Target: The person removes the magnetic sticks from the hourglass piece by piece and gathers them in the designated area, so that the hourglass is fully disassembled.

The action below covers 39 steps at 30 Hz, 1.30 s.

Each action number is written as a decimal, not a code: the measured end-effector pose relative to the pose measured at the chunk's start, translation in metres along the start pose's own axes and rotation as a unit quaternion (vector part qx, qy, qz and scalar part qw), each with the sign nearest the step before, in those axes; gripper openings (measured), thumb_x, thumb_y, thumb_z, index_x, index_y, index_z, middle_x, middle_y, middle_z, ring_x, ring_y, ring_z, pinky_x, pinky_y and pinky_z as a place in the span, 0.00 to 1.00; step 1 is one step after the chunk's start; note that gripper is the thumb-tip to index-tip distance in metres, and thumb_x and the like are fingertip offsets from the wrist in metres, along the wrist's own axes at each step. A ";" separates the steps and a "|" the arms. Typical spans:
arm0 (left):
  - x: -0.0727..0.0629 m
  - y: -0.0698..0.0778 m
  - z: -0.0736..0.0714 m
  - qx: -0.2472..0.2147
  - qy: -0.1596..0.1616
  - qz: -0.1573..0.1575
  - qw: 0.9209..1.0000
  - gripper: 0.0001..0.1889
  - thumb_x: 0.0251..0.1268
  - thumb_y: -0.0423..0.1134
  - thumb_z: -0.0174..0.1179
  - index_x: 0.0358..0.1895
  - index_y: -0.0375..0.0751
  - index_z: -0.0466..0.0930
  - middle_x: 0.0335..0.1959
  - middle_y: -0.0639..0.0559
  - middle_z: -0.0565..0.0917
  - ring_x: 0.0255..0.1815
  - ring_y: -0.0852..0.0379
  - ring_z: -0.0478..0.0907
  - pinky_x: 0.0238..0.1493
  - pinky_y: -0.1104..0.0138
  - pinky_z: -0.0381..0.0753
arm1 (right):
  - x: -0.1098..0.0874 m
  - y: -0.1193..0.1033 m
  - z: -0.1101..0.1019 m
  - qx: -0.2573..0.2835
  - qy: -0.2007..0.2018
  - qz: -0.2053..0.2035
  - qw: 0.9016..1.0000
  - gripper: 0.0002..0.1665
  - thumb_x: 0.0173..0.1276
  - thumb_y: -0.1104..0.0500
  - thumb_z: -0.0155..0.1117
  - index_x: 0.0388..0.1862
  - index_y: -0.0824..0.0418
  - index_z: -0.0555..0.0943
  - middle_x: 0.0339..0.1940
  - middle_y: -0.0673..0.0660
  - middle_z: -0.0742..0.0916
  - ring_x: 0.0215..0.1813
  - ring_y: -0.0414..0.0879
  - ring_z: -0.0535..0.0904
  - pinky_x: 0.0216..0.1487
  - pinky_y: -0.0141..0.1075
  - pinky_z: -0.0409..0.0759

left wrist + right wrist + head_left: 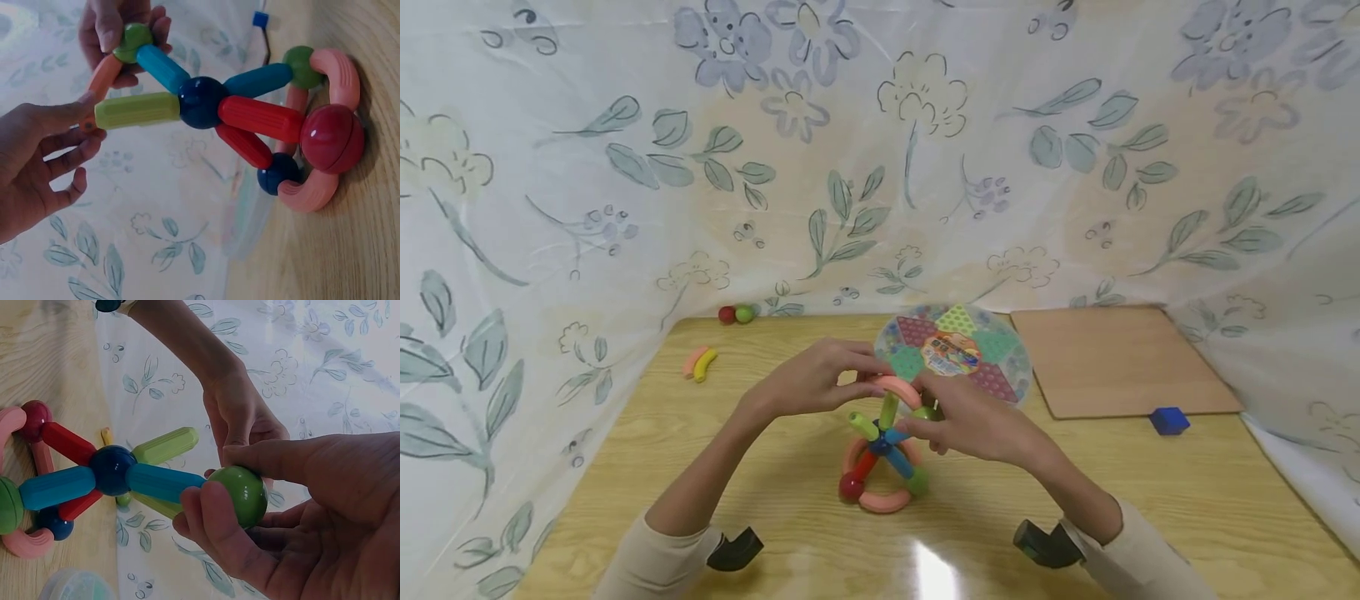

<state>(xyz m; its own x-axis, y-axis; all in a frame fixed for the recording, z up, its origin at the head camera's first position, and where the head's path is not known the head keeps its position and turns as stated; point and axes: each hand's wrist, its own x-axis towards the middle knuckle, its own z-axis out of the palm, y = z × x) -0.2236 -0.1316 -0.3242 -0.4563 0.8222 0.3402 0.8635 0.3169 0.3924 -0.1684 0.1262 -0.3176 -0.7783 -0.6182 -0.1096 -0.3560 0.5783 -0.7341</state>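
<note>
A magnetic ball-and-rod model stands on the table. Its middle is a dark blue ball [203,102] joined to red rods [259,119], blue rods [57,487] and light green rods [165,445]. Curved pink rods [884,502] link a red ball [331,139], a green ball [304,67] and another dark blue ball at the base. My left hand [820,379] pinches the free end of an upper curved pink rod [897,387], beside a light green rod's tip. My right hand [981,417] grips the upper green ball [240,497], which joins that pink rod and a blue rod.
Behind the model lies a round, colourful game board [917,331]. To its right are a brown board [1127,362] and a blue block [1169,421]. Loose yellow [703,365] and pink curved rods, plus a red ball [726,315] and green ball [744,313], lie far left.
</note>
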 end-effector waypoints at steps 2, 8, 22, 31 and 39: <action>-0.002 0.000 0.001 0.013 0.007 0.005 1.000 0.10 0.72 0.37 0.66 0.52 0.42 0.90 0.36 0.56 0.84 0.33 0.66 0.72 0.38 0.73 0.76 | 0.001 0.000 0.000 -0.009 -0.001 -0.005 1.000 0.16 0.78 0.50 0.65 0.52 0.60 0.77 0.36 0.52 0.87 0.27 0.43 0.84 0.25 0.32 0.72; -0.013 -0.006 -0.004 0.033 0.021 -0.067 0.997 0.12 0.75 0.38 0.63 0.55 0.42 0.89 0.39 0.54 0.86 0.35 0.63 0.74 0.40 0.69 0.77 | 0.005 -0.001 0.000 -0.023 -0.018 -0.017 0.999 0.22 0.79 0.49 0.62 0.58 0.67 0.79 0.29 0.50 0.88 0.26 0.38 0.84 0.29 0.33 0.78; -0.066 -0.040 -0.022 0.098 0.081 -0.381 0.916 0.11 0.66 0.36 0.57 0.45 0.34 0.82 0.24 0.49 0.83 0.21 0.58 0.69 0.26 0.66 0.69 | 0.004 -0.002 -0.003 -0.028 -0.017 -0.009 0.999 0.19 0.79 0.51 0.63 0.56 0.64 0.81 0.28 0.48 0.87 0.27 0.40 0.84 0.29 0.33 0.78; -0.118 -0.074 -0.029 0.143 0.042 -0.461 0.875 0.12 0.68 0.38 0.56 0.26 0.39 0.70 0.18 0.52 0.67 0.21 0.56 0.64 0.25 0.65 0.63 | 0.006 -0.002 0.002 -0.025 -0.021 -0.026 0.999 0.14 0.79 0.50 0.64 0.52 0.58 0.81 0.24 0.47 0.85 0.25 0.43 0.82 0.26 0.32 0.74; -0.146 -0.097 -0.027 0.144 0.024 -0.520 0.842 0.15 0.74 0.41 0.54 0.30 0.33 0.74 0.20 0.47 0.71 0.22 0.52 0.68 0.23 0.63 0.67 | 0.005 -0.001 0.000 -0.032 -0.023 -0.036 0.999 0.15 0.78 0.49 0.64 0.51 0.60 0.81 0.25 0.47 0.86 0.26 0.40 0.82 0.27 0.32 0.76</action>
<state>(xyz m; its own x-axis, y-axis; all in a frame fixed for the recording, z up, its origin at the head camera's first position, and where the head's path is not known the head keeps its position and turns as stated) -0.2468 -0.2946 -0.3891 -0.9997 0.0110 -0.0215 0.0046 0.9605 0.2783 -0.1716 0.1225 -0.3170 -0.7262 -0.6816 -0.0895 -0.4431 0.5636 -0.6972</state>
